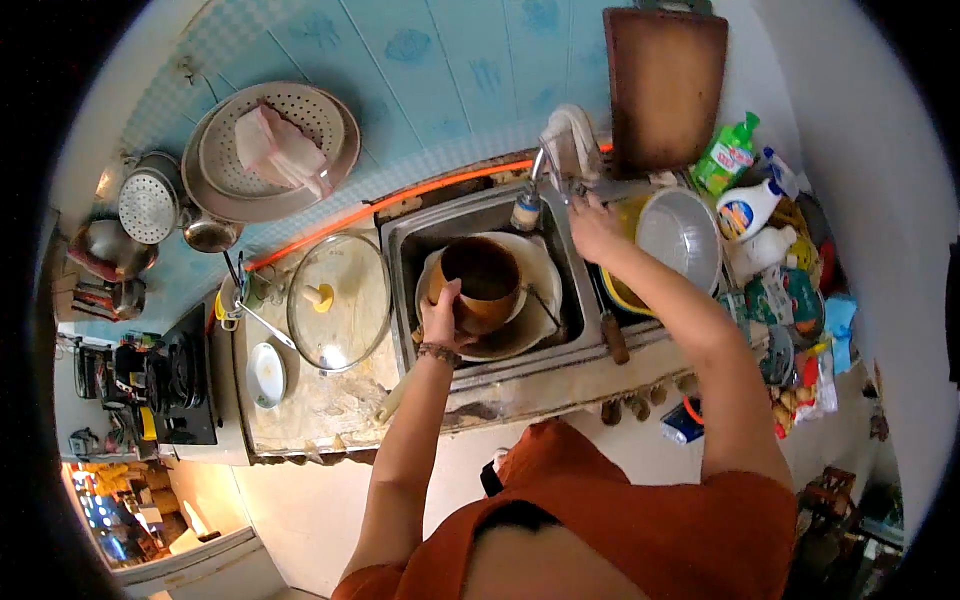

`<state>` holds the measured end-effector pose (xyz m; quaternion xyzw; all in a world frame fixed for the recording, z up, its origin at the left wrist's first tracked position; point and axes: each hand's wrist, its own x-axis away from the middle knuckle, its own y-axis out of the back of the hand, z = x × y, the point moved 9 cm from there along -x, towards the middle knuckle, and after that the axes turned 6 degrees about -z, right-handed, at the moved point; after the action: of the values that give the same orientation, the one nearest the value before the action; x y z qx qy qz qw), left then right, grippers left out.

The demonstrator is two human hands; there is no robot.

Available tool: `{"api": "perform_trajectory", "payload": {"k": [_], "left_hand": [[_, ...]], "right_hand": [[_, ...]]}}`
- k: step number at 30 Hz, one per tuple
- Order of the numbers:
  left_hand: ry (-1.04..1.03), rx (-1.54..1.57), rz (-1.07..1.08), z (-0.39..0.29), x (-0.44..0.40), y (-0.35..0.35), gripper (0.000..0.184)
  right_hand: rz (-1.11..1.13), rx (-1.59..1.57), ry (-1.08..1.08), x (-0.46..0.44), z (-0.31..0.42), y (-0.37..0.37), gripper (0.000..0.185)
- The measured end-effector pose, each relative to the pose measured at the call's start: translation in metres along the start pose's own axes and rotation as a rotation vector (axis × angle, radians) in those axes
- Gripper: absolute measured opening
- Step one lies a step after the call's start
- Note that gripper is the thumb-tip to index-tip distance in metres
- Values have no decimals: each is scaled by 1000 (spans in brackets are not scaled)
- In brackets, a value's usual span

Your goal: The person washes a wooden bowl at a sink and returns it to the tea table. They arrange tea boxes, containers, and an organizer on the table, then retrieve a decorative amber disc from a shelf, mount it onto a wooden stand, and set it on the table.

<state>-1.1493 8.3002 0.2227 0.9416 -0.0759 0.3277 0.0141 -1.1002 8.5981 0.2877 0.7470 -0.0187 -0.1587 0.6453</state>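
My left hand is wrapped round the near left side of a brown, rounded pot with a dark inside. The pot is tilted over a large pale basin standing in the metal sink. My right hand reaches to the back of the sink, its fingers bent at the faucet handle; the exact grip is partly hidden. Beside it, the faucet carries a blue-and-white filter tip over the basin.
A glass lid and a small white dish lie on the left counter. A metal pot stands right of the sink, near a wooden-handled tool. Bottles crowd the right corner; a cutting board leans behind.
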Motion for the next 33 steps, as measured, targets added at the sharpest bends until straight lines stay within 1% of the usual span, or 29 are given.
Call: {"api": "perform_trajectory", "payload": {"k": [1,2,3,4,5,6,8,9,10,11,12,14,16,17,19,20,22,23,24,26,28,29,32,33], "left_hand": [[-186,-32,-21,-23,21,-1,94],[-380,-53,-41,-43,33,-1,94],[-695,-131,-80,-55,25,7,98],[-870,-354,-143,-79,51,7,101],[-1043,-567,-244,-100,80,7,104],[-1190,-701,-302,-116,102,4,106],[-1333,-805,-260,-134,118,3,107],[-1423,-896,-264,-139,128,3,105],[-1557,-914,-292,-143,138,2,103],[-1628,-1057,-258,-147,146,-2,103],[-1696,-1202,-229,-150,154,-5,103],[-1947,-1273,-273,-156,171,-1,100],[-2019,-1324,-319,-164,184,9,101],[-1951,-1263,-327,-172,187,20,102],[-1824,-1133,-346,-183,195,44,103],[-1695,-983,-373,-191,200,63,104],[-1430,-674,-423,-195,207,112,107],[-1358,-534,-448,-194,201,139,108],[-1355,-356,-341,-186,165,167,103],[-804,107,-57,-144,131,220,94],[-502,314,11,-102,150,270,81],[-437,352,28,-80,153,293,78],[-293,487,72,-16,161,362,71],[-318,564,88,6,160,384,68]], "right_hand": [[103,-160,75,29,18,19,27],[366,-525,15,65,36,27,19],[544,-654,63,110,57,28,17],[616,-820,134,159,76,41,17],[857,-803,60,210,89,40,19],[886,-658,136,246,100,42,24],[527,-462,12,300,88,17,30],[441,-411,-61,316,85,9,31],[350,-360,-131,328,82,4,32],[258,-311,-199,334,77,4,34],[235,-263,-243,335,76,0,35],[190,-177,-328,337,84,0,39],[282,-121,-445,333,86,4,41],[326,-94,-504,332,88,7,42],[216,-57,-573,333,96,21,35],[160,-39,-603,335,99,27,32],[187,-20,-492,341,115,-5,21],[201,-9,-433,339,125,-16,17],[266,-7,-281,331,153,-17,16],[394,12,28,316,229,-2,15],[364,-72,195,305,288,0,20],[359,-119,284,304,316,-2,22],[613,-19,393,296,357,-35,29],[701,-96,204,284,375,34,34]]}}
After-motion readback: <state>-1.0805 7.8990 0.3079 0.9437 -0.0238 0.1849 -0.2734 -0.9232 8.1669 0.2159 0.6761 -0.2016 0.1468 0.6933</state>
